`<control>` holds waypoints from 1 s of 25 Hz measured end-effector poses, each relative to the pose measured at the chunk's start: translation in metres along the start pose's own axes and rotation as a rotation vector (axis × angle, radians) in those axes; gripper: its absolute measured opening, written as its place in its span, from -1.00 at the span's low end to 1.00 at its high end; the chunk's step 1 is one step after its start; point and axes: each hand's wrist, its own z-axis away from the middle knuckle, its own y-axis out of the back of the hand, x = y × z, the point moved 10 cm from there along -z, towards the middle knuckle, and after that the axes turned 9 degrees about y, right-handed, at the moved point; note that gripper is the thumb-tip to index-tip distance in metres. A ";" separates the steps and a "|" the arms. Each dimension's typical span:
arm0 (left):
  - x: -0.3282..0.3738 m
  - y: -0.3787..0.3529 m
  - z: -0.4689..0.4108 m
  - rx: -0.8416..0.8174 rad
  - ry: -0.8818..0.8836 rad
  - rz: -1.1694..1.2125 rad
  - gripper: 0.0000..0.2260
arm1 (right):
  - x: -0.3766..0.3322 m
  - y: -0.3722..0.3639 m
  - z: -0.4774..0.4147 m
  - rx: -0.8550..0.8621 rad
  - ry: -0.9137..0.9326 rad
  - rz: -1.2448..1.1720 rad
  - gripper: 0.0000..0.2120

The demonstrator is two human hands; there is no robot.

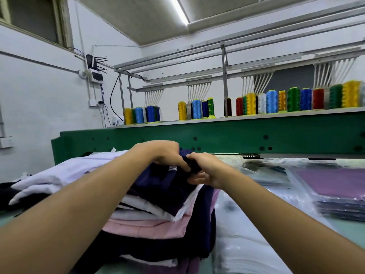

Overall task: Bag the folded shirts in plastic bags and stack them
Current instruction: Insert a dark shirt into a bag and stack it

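1. Your left hand (pixel 164 155) sits at mid-frame, its fingers curled down into the navy shirt (pixel 162 186) that tops the pile of folded shirts (pixel 158 226).
2. Your right hand (pixel 205 171), just to the right and almost touching the left, pinches the same shirt's far edge between thumb and fingers.
3. The navy cloth bunches between both grips and spreads below them, toward the lower centre.
4. A stack of bagged shirts (pixel 335 186) lies at the right edge, well apart from your hands.
5. Loose plastic bags (pixel 246 248) lie at lower right, beside the pile.
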 end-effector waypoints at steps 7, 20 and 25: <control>0.004 -0.002 -0.006 -0.086 0.042 -0.106 -0.71 | 0.002 0.008 -0.004 0.094 0.058 -0.237 -0.75; -0.048 0.047 -0.008 0.046 0.036 0.685 -0.76 | -0.002 -0.034 -0.009 -0.175 -0.027 -0.373 -0.49; 0.007 0.046 -0.003 0.057 -0.081 0.831 -0.85 | -0.029 -0.030 -0.031 -0.042 0.028 -0.515 -0.54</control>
